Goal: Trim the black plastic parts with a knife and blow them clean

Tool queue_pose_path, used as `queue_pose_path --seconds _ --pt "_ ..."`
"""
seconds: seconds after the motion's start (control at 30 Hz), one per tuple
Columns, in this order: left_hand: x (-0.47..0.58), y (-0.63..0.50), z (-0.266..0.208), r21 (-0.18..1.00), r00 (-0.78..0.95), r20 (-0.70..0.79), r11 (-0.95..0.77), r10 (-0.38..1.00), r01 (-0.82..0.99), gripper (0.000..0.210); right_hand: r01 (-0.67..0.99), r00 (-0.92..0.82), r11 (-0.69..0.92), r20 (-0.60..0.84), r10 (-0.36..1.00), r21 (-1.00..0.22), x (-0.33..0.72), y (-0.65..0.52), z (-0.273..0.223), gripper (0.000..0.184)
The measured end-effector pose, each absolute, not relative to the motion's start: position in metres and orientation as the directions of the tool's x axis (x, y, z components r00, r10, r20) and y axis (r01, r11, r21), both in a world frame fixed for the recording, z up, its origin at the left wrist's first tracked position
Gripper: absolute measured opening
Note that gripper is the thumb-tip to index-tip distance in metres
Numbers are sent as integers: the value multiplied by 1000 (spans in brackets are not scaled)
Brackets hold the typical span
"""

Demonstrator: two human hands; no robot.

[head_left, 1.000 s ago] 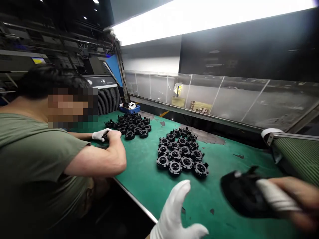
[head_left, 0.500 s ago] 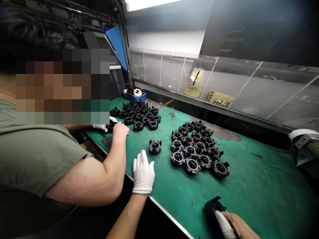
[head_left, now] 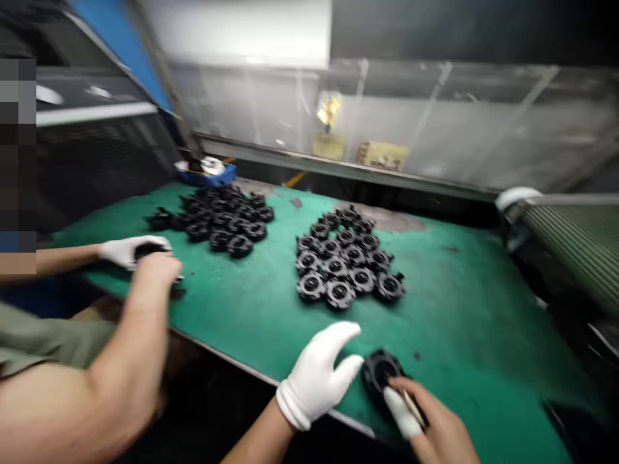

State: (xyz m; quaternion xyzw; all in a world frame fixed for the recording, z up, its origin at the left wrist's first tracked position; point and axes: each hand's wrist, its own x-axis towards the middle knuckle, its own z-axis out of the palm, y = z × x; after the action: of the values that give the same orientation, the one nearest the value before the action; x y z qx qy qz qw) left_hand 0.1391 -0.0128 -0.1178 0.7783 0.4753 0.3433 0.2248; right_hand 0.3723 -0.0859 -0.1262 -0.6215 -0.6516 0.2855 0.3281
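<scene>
My left hand (head_left: 325,370), in a white glove, hovers at the table's front edge. Its thumb and fingers are apart, curved towards a round black plastic part (head_left: 381,374) with a notched rim. That part stands tilted at my right hand (head_left: 428,412). My right hand is mostly bare, with a white cover on the thumb. Its fingers are closed round a thin flat tool (head_left: 414,407), whose tip end is hidden against the part. Beyond my hands lies a group of similar round black parts (head_left: 338,265) on the green table (head_left: 449,335).
At the left a co-worker's gloved hand (head_left: 123,251) and bare forearm (head_left: 140,322) work at a dark part. Another cluster of black parts (head_left: 227,219) sits farther back, near a blue tray (head_left: 220,174). A ribbed green conveyor (head_left: 580,238) stands at the right.
My view has swung right. My left hand has moved right, close to my right hand and its part. The lone part that lay ahead of my left hand is no longer seen there.
</scene>
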Motion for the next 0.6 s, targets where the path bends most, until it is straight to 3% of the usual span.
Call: queue_pose_path --seconds 0.13,0.2,0.33,0.47,0.6 --pt "166 -31 -136 748 461 96 -369 882 551 75 558 235 -297 -196 952 -775 419 -100 -125 47" --pt "176 -32 -141 728 516 42 -381 855 571 101 564 290 -364 -235 928 -741 439 -109 -124 50" --pt "198 -23 -143 668 560 58 -449 827 594 119 649 96 -200 -182 979 -734 458 -117 -116 43" --pt "214 -8 -147 665 589 116 -503 800 552 116 741 -108 -6 -128 986 -672 459 -105 -103 39" --pt "218 -2 -153 678 568 154 -505 808 534 109 852 -191 105 -118 974 -513 457 -89 -96 37"
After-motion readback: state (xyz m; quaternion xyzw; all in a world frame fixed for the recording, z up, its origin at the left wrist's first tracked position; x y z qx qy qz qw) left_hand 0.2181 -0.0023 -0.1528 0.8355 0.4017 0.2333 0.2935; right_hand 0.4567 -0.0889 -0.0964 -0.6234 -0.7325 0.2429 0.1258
